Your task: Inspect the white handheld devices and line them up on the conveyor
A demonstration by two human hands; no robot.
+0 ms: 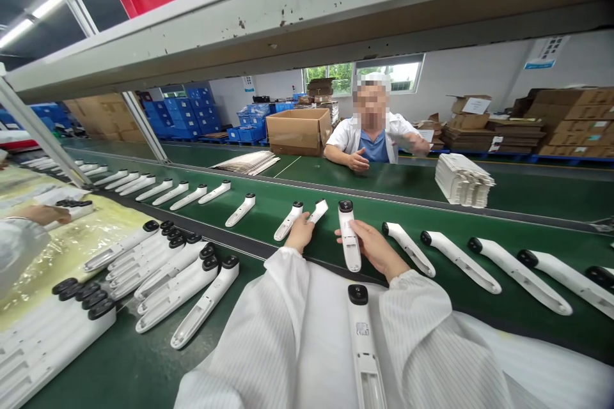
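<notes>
My right hand [371, 243] holds a white device [349, 239] with a black head, upright above the near edge of the green belt. Left of it, my left hand [300, 234] is closed round a white device [318, 210] whose lower part the fingers hide. Another white device [288, 222] lies just left of that hand. Between my sleeves, a device with a small printed label [363, 328] lies on white sheeting [323, 319]. More devices lie in a row along the belt, such as one at the right [460, 262].
Several devices are piled on the green surface [144, 364] at the left, where another person's hand [45, 213] touches some. Across the belt sits a person [377, 140], near stacked white pieces [463, 180]. A metal shelf [268, 25] crosses overhead.
</notes>
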